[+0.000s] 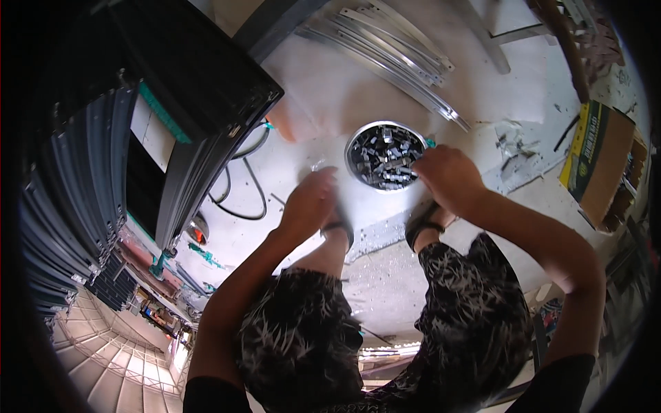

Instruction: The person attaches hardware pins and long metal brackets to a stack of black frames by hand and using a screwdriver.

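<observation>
A round metal bowl (348,170) stands on the floor between my feet, filled with small metal fittings (385,155), silver and dark. My right hand (447,177) is at the bowl's right edge, its fingers bent together over the rim and the nearest fittings. Whatever those fingers pinch is hidden. To the left of the bowl, apart from it, my left hand (311,196) hovers above the floor, blurred by motion. Its fingers look curled, but I cannot make out anything in them.
Long silver metal strips (392,58) lie beyond the bowl. Dark profiles (200,76) are stacked high on the left, near a black cable (258,189). An open cardboard box (602,165) stands at right, with scattered metal scraps (516,148) before it.
</observation>
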`<state>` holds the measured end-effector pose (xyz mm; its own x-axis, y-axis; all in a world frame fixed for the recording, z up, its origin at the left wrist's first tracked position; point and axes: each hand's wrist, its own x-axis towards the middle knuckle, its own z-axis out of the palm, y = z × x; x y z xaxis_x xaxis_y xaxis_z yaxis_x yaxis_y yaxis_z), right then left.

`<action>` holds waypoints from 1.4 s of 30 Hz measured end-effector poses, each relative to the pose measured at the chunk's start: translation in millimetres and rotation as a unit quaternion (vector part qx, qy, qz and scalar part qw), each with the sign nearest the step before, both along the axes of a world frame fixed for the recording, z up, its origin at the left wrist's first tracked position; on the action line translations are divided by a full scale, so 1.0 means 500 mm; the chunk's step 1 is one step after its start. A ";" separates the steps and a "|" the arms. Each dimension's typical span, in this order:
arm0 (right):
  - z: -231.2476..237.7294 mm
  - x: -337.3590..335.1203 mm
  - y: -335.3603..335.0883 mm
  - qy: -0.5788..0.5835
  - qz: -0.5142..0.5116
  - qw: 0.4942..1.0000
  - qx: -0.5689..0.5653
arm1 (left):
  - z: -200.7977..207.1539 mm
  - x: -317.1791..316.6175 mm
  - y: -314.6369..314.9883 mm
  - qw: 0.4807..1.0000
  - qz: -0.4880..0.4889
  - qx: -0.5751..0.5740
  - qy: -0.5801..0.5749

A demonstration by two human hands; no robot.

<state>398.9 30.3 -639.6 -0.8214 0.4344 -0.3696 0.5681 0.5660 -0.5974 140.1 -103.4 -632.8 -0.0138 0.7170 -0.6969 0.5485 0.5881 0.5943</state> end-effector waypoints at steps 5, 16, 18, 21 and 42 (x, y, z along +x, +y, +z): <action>-0.110 0.034 -0.050 0.004 0.072 0.997 -0.014 | -0.141 0.064 0.021 0.994 0.042 -0.041 -0.089; -0.109 0.004 0.077 0.099 0.014 0.992 0.077 | -0.198 0.019 0.085 0.997 -0.004 -0.028 -0.073; -0.060 -0.019 0.084 0.175 -0.089 0.980 0.045 | -0.157 0.003 0.100 0.994 0.048 -0.046 -0.089; -0.077 -0.009 0.070 0.165 -0.110 0.980 0.025 | -0.208 -0.017 0.114 0.987 0.117 -0.009 -0.113; -0.145 -0.143 0.067 0.122 0.062 0.975 0.177 | -0.185 0.003 0.080 0.895 -0.201 0.301 0.262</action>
<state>327.5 63.7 -712.2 -0.9204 0.3910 -0.0018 0.3477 0.8163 -0.4612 141.7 -63.5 -725.1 0.1179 0.9806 -0.1564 0.9400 -0.0595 0.3361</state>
